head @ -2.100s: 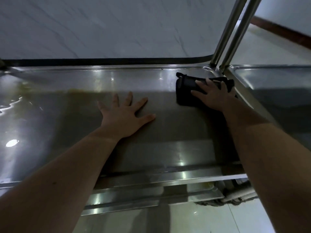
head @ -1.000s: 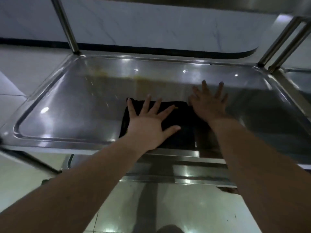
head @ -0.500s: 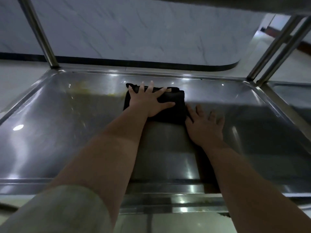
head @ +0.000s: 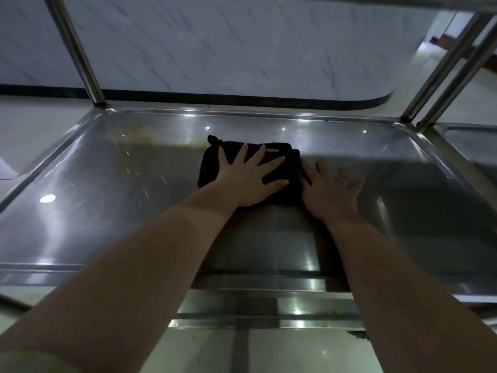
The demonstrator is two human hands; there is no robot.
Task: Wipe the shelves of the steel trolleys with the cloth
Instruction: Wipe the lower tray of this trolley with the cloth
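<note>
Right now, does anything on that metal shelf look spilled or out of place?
Yes. A yellowish smear stains the steel shelf near its far edge, just left of the black cloth under the left hand. It looks like unwiped residue.

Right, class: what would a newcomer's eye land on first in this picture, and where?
The black cloth stands out, lying toward the back middle of the steel shelf, with the left hand pressed flat on it. The right hand lies flat on bare steel beside it, and yellowish smears mark the shelf's back left.

Glossy steel shelf [head: 107,211], matt black cloth [head: 212,168], polished marble wall [head: 242,49]
</note>
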